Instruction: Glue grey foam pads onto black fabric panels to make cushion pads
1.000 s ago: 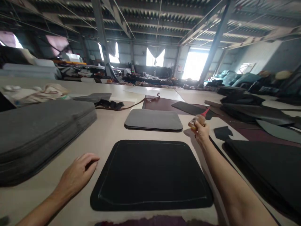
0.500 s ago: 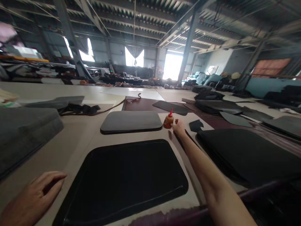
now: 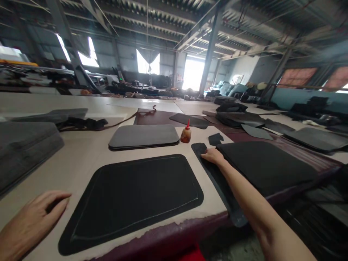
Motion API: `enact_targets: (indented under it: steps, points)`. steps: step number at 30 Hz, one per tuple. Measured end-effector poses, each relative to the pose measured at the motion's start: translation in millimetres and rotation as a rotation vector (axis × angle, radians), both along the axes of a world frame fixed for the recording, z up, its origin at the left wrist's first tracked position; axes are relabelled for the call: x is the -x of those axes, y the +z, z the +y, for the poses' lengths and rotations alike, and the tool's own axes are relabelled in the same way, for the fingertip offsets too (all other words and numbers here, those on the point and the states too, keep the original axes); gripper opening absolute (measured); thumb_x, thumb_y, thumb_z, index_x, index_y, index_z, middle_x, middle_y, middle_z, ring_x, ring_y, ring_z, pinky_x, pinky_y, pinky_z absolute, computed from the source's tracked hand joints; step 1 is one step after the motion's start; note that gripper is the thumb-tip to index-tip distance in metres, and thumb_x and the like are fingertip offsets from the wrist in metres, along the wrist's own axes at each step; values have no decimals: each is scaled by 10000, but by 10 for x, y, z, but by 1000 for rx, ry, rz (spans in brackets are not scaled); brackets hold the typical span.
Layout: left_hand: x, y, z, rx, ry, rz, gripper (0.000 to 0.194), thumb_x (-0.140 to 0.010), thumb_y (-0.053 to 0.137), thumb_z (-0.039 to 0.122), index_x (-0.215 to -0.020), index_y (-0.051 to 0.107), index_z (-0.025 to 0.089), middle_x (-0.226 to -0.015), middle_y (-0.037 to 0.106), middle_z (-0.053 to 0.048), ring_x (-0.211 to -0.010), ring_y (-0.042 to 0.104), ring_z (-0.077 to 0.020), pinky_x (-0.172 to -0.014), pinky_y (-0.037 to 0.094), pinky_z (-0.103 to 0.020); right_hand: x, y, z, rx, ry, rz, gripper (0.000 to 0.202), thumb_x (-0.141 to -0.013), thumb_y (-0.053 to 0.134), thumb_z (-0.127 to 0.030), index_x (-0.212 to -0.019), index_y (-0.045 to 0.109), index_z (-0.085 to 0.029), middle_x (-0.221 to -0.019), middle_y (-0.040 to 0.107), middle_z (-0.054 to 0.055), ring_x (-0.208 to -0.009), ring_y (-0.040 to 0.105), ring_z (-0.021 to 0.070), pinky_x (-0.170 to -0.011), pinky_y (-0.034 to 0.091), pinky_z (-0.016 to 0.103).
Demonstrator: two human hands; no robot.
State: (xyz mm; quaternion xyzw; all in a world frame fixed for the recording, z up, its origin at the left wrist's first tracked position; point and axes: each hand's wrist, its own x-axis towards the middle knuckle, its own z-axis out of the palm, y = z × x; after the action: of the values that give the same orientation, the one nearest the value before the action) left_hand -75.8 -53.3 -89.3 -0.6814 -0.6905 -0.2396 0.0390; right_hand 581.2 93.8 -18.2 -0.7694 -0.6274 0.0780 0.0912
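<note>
Spanning most of the view, tan worktop w/ dark maroon front edge. Big black rounded panel lies flat near centre, thin stitched line around its border. Large black sheet on right side, near the edge. Grey foam stack at far left. Grey rounded pad beyond the black panel, flat. Long narrow black strip runs between panel and black sheet, its near end hanging over the worktop edge. Right hand palm down on the strip's far end, fingers slightly spread and resting flat, holding nothing, arm stretched out. Left hand flat on worktop at near left, just beside the panel's corner, fingers loosely extended, gripping nothing. Small glue bottle w/ red nozzle upright just right of grey pad, apart from right hand. Small black scrap right of bottle.
</note>
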Motion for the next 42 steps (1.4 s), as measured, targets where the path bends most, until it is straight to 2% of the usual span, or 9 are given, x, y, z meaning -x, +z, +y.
enact_targets:
  steps: [3, 7, 11, 18, 23, 31, 36, 39, 42]
  points:
    - [1, 16, -4, 63, -7, -17, 461, -828, 421, 584, -985, 683, 239, -1088, 686, -74, -1024, 630, -286, -985, 464, -437, 103, 7, 62, 31, -60, -40, 417, -788, 644, -343, -1109, 730, -91, -1156, 690, 229, -1092, 660, 335, -883, 516, 364]
    - [-5, 25, -13, 81, 8, -39, 478, -817, 417, 601, -972, 685, 235, -1111, 679, -92, -1051, 620, -300, -977, 461, -449, 120, 76, 121, 61, -100, -55, 470, -795, 634, -354, -1190, 700, -107, -1239, 659, 225, -1164, 631, 335, -923, 516, 385]
    - [-16, 44, -21, 103, 7, -36, 464, -824, 427, 586, -999, 678, 238, -1136, 673, -88, -1072, 614, -289, -1000, 449, -438, 119, 116, 169, 82, -91, -62, 519, -781, 644, -466, -1163, 714, -121, -1219, 674, 207, -1161, 632, 342, -917, 526, 388]
    - [-68, 84, -47, 62, 9, -19, 450, -826, 425, 558, -957, 696, 224, -1083, 700, -102, -1024, 638, -296, -962, 477, -435, 181, 105, 274, 58, -91, -83, 429, -740, 688, -291, -1135, 722, -127, -1207, 678, 206, -1146, 642, 340, -931, 518, 389]
    - [-98, 95, -62, 52, 6, -33, 435, -824, 444, 543, -971, 696, 220, -1106, 699, -101, -1041, 636, -292, -961, 479, -430, 166, 102, 267, 31, -99, -81, 399, -756, 671, -264, -1124, 725, -122, -1210, 674, 216, -1132, 649, 337, -918, 522, 390]
    - [-147, 147, -84, 87, 10, -35, 436, -833, 433, 531, -985, 692, 215, -1123, 689, -105, -1067, 621, -292, -980, 459, -431, 16, 20, 225, 6, -97, -20, 323, -794, 603, -314, -1026, 762, -156, -1098, 726, 162, -1059, 685, 288, -855, 532, 313]
    - [-202, 206, -107, 104, 28, -47, 475, -810, 414, 566, -974, 695, 220, -1119, 691, -98, -1068, 627, -296, -986, 462, -429, -16, -6, 220, 5, -80, -3, 355, -850, 550, -401, -1020, 751, -164, -1128, 716, 163, -1082, 674, 293, -876, 524, 339]
    - [-211, 217, -113, 98, 25, -36, 474, -812, 409, 568, -969, 692, 222, -1115, 691, -97, -1073, 627, -299, -986, 461, -431, 31, 25, 278, 25, -56, -6, 403, -813, 604, -485, -1045, 738, -185, -1123, 718, 144, -1078, 672, 293, -882, 526, 359]
    - [-197, 205, -105, 101, 24, -32, 471, -811, 405, 567, -965, 689, 224, -1107, 691, -100, -1060, 629, -299, -979, 463, -432, 105, 57, 366, 38, -53, -17, 400, -754, 680, -434, -1064, 734, -185, -1128, 715, 148, -1079, 671, 305, -886, 529, 372]
